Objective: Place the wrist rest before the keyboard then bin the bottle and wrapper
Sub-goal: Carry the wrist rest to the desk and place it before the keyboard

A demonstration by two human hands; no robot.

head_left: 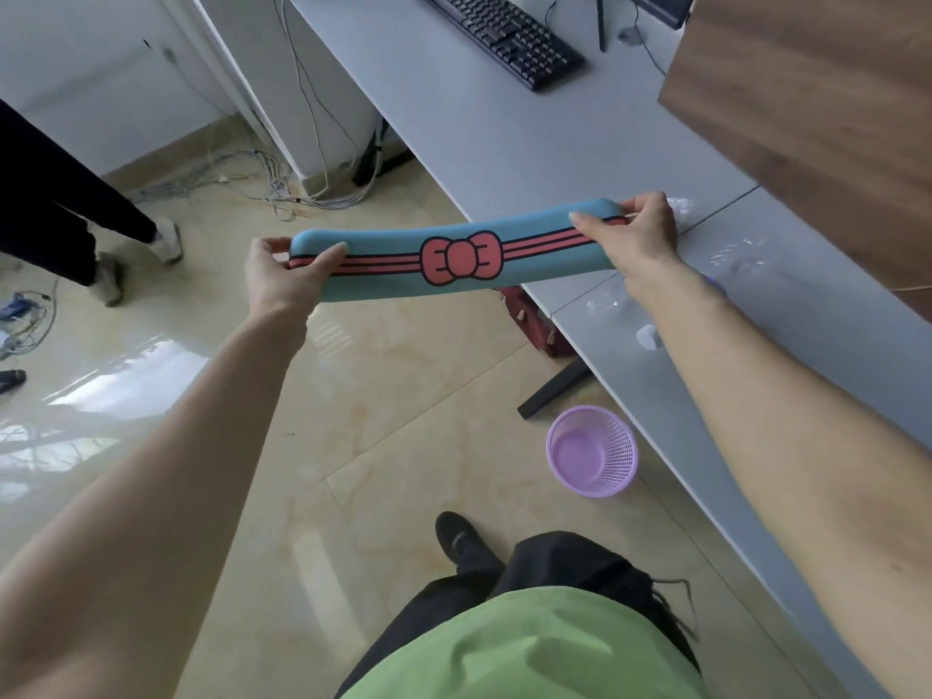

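Note:
I hold a long blue wrist rest (393,249) with pink stripes and a pink bow in the air, beside the desk's near edge. My left hand (282,274) grips its left end and my right hand (635,234) grips its right end. The black keyboard (504,35) lies far up the grey desk (504,133). A clear plastic bottle (726,257) lies on the desk just right of my right hand, partly hidden by my forearm. A clear crumpled wrapper (681,206) sits by my right fingers. A purple mesh bin (592,451) stands on the floor below the desk edge.
A brown wooden panel (817,118) covers the desk's right side. Loose cables (282,184) lie on the tiled floor by the wall. Another person's legs (75,219) stand at the left. A dark red bag (529,315) sits under the desk.

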